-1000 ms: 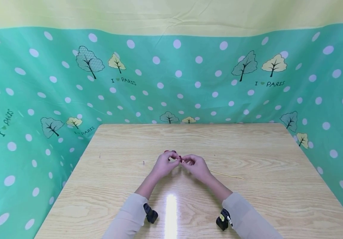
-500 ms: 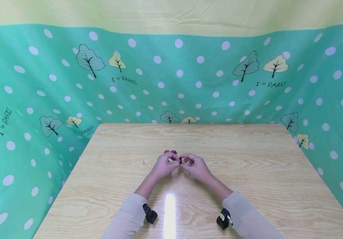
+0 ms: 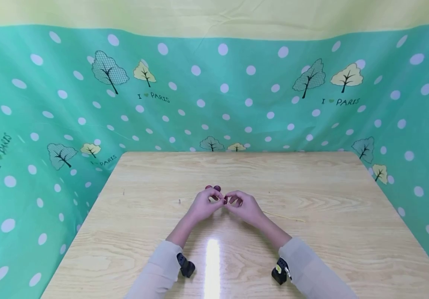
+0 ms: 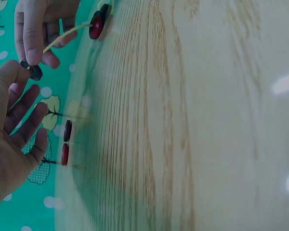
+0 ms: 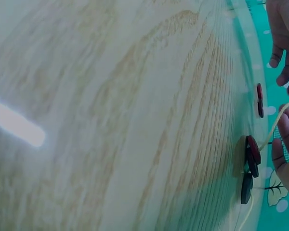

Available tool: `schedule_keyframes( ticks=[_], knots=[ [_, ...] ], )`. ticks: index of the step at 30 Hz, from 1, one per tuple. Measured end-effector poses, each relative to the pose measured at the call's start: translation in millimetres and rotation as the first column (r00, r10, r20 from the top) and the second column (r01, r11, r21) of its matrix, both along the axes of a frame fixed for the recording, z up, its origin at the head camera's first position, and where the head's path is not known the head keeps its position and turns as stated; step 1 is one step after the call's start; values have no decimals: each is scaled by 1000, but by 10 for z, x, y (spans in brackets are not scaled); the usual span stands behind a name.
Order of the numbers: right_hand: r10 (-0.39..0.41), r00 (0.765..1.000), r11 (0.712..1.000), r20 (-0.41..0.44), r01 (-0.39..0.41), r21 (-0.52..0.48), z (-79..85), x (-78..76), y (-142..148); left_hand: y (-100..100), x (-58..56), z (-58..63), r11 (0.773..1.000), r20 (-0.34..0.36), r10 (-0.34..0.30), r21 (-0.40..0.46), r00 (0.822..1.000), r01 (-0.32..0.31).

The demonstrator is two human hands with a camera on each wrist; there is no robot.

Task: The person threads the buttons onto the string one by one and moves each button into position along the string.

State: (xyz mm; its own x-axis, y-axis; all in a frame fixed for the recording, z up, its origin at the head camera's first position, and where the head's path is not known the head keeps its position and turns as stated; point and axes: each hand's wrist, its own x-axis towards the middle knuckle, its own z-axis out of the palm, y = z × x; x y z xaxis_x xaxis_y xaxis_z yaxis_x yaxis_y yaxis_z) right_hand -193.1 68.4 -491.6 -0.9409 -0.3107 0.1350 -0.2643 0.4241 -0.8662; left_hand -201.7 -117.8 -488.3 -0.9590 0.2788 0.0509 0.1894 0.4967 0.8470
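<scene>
A green cloth (image 3: 184, 91) with white spots, printed trees and a cream band on top makes the background. In front of it lies the wooden table (image 3: 136, 241), and a long bright reflection shines on it. From the near side come two arms in light sleeves, the left sleeve (image 3: 154, 268) and the right sleeve (image 3: 313, 268), each with a black wrist camera (image 3: 280, 272).

The left hand (image 3: 204, 206) and the right hand (image 3: 247, 208) meet near the middle of the table. The left thumb and index finger are clamped on a dark disc (image 4: 35, 71); the other left fingers are apart. The right thumb and index finger pinch the same disc from the other side; if they also grip the cord, I cannot tell. This disc is between the two hands, raised above the table.

A thin yellow cord (image 4: 66, 33) goes from behind the right thumb to a red disc (image 4: 95, 28), which touches a darker one. In the right wrist view one more dark disc (image 5: 246, 188) is just beside this pair. The cord's tail lies on the table, to the right.

Beyond the left hand, two loose discs (image 3: 217, 188), one red and one dark, lie side by side.
</scene>
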Motion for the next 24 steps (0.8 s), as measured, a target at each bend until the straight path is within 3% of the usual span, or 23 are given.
schedule_keyframes(
  ticks=[24],
  knots=[
    [-26, 1000, 999, 2, 26, 45, -39, -12, 34, -39, 20, 18, 1000, -4, 7, -23, 1000, -7]
  ],
)
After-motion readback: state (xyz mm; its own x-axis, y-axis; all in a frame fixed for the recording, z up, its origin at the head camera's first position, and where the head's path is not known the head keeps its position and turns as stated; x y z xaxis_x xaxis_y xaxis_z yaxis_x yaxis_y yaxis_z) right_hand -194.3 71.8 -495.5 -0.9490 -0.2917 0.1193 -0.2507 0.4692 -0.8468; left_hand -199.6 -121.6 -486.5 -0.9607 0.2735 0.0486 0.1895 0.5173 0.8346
